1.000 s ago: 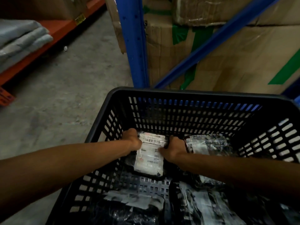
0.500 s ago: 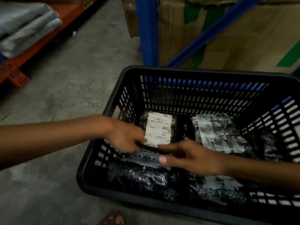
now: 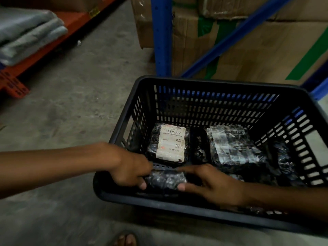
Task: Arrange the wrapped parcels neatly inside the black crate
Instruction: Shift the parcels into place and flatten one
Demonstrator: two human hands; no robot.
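The black crate point(image 3: 209, 86) stands on the concrete floor point(image 3: 71, 103), in front of a blue rack upright point(image 3: 162, 36) and stacked cardboard boxes point(image 3: 257, 50). Both hands reach into the near left part of the crate. The left hand point(image 3: 131, 167) and the right hand point(image 3: 211, 185) grip opposite ends of one dark wrapped parcel point(image 3: 164, 180); each grip is clamped on it, fingers on top and thumb below. A labelled parcel point(image 3: 170, 143) lies flat at the far left of the crate floor. A second wrapped parcel point(image 3: 234, 146) lies flat to its right, apart from it. More dark parcels fill the right side; their edges are unclear. Folded grey cloth point(image 3: 26, 34) rests on an orange shelf point(image 3: 71, 20) at the left.
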